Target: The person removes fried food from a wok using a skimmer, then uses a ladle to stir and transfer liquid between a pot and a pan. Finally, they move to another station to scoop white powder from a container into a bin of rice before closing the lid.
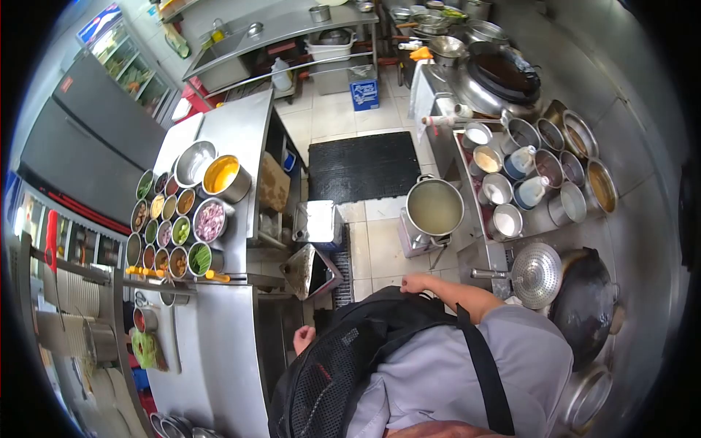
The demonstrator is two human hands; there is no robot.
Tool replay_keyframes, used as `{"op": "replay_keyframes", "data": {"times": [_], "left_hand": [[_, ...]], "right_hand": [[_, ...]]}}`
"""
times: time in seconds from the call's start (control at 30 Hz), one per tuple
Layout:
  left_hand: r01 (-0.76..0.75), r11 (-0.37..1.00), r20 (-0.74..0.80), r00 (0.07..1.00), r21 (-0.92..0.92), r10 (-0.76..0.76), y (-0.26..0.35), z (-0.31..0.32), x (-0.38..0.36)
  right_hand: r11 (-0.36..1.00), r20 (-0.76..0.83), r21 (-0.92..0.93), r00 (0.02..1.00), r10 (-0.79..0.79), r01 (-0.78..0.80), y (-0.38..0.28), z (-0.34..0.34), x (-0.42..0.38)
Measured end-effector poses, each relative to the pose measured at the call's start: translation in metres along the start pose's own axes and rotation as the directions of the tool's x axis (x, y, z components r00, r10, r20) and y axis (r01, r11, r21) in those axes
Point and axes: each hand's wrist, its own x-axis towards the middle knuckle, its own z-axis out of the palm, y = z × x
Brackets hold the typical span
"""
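Observation:
My left hand [304,339] hangs low beside the black mesh bag [328,379] on my chest. Its fingers are loosely curled, and I see nothing in them. Just past the bag's upper edge is my right hand [416,283], closed, with no object showing in it. Ahead of the right hand stands a large pot [435,207] of cloudy liquid on a low stand. Nearest the left hand are an open square metal tin [312,271] and the steel counter [219,343].
Several ingredient cups [181,231] crowd the left counter beside a bowl of chopped onion [210,220]. On the right are seasoning pots [497,188], a perforated ladle [535,275] and a dark wok [584,310]. A black mat [361,166] lies on the tiled floor.

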Motion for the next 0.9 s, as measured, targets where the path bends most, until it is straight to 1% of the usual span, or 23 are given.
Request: {"op": "replay_keyframes", "data": {"times": [0.03, 0.07, 0.1, 0.13, 0.17, 0.27, 0.33, 0.37, 0.43, 0.47, 0.5, 0.53, 0.57, 0.6, 0.63, 0.67, 0.7, 0.73, 0.77, 0.8, 0.83, 0.87, 0.9], "left_hand": [[0.011, 0.977, -0.151, 0.988, 0.213, 0.022, -0.019, 0.001, -0.006], [0.108, 0.936, -0.178, 0.983, 0.336, -0.050, -0.029, -0.002, -0.011], [0.188, 0.904, -0.142, 0.979, 0.384, -0.143, -0.037, -0.007, -0.018], [0.236, 0.884, -0.111, 0.972, 0.403, -0.209, -0.040, -0.012, -0.023], [0.262, 0.869, -0.086, 0.965, 0.419, -0.249, -0.046, -0.018, -0.023], [0.315, 0.835, -0.032, 0.941, 0.452, -0.338, -0.060, -0.040, -0.016], [0.344, 0.826, -0.012, 0.925, 0.446, -0.379, -0.056, -0.044, -0.002], [0.353, 0.823, 0.002, 0.919, 0.446, -0.395, -0.053, -0.042, 0.006], [0.353, 0.822, 0.055, 0.906, 0.448, -0.419, -0.041, -0.032, 0.037], [0.339, 0.832, 0.104, 0.901, 0.439, -0.421, -0.034, -0.022, 0.060], [0.301, 0.862, 0.196, 0.893, 0.408, -0.405, -0.027, -0.011, 0.091], [0.248, 0.908, 0.325, 0.874, 0.339, -0.360, -0.021, 0.003, 0.126], [0.163, 0.974, 0.555, 0.802, 0.156, -0.223, -0.023, 0.019, 0.167], [0.198, 0.936, 0.366, 0.881, 0.291, -0.300, 0.036, 0.076, 0.187], [0.004, 0.907, 0.273, 0.953, 0.421, -0.131, 0.082, 0.136, 0.213], [-0.082, 0.952, 0.311, 0.950, 0.295, -0.014, 0.151, 0.190, 0.226], [-0.257, 0.881, 0.437, 0.897, 0.398, 0.064, 0.186, 0.230, 0.261], [-0.203, 0.848, 0.372, 0.928, 0.490, 0.007, 0.187, 0.268, 0.304], [-0.131, 0.948, 0.522, 0.852, 0.291, -0.043, 0.251, 0.311, 0.313], [-0.160, 0.962, 0.623, 0.782, 0.223, -0.014, 0.292, 0.356, 0.335], [-0.277, 0.959, 0.687, 0.707, 0.052, 0.167, 0.306, 0.405, 0.369], [-0.032, 0.999, 0.806, 0.591, -0.003, 0.021, 0.369, 0.440, 0.366], [0.117, 0.992, 0.881, 0.473, -0.049, -0.012, 0.417, 0.480, 0.360]], "right_hand": [[0.999, 0.049, 0.026, 0.998, 0.042, -0.043, -0.008, -0.006, 0.005], [0.999, 0.060, 0.014, 0.998, 0.034, -0.035, -0.016, -0.014, 0.010], [1.000, -0.042, -0.017, 0.999, 0.003, -0.003, -0.025, -0.018, 0.016], [0.999, -0.138, -0.046, 0.990, -0.034, 0.028, -0.023, -0.013, 0.036], [0.987, -0.130, -0.092, 0.981, -0.145, 0.134, -0.020, -0.012, 0.062], [0.993, -0.133, 0.118, 0.991, 0.025, -0.010, -0.086, -0.057, 0.037], [0.979, -0.195, 0.200, 0.981, -0.005, 0.045, -0.101, -0.071, 0.039], [0.965, -0.181, 0.254, 0.983, -0.022, 0.069, -0.100, -0.080, 0.046], [0.935, -0.149, 0.354, 0.987, 0.057, 0.000, -0.098, -0.105, 0.059], [0.934, -0.148, 0.357, 0.987, 0.059, -0.002, -0.092, -0.119, 0.064], [0.913, -0.176, 0.408, 0.981, 0.085, -0.006, -0.088, -0.139, 0.068], [0.892, -0.201, 0.452, 0.974, 0.105, -0.003, -0.081, -0.164, 0.075], [0.907, -0.258, 0.420, 0.962, 0.093, 0.025, -0.067, -0.188, 0.084], [0.898, -0.314, 0.416, 0.949, -0.007, 0.144, -0.032, -0.208, 0.109], [0.844, -0.321, 0.515, 0.947, 0.032, 0.146, -0.012, -0.233, 0.126], [0.763, -0.422, 0.613, 0.901, 0.097, 0.205, -0.017, -0.257, 0.122], [0.700, -0.439, 0.684, 0.882, 0.172, 0.204, -0.031, -0.292, 0.113], [0.676, -0.409, 0.706, 0.901, 0.144, 0.212, -0.025, -0.327, 0.113], [0.595, -0.388, 0.772, 0.907, 0.164, 0.223, -0.006, -0.356, 0.133], [0.557, -0.370, 0.800, 0.914, 0.165, 0.223, 0.003, -0.392, 0.147], [0.522, -0.338, 0.829, 0.924, 0.177, 0.203, 0.017, -0.430, 0.171], [0.525, -0.303, 0.838, 0.927, 0.223, 0.147, 0.022, -0.469, 0.194], [0.512, -0.263, 0.855, 0.921, 0.288, 0.084, 0.030, -0.507, 0.212]]}}
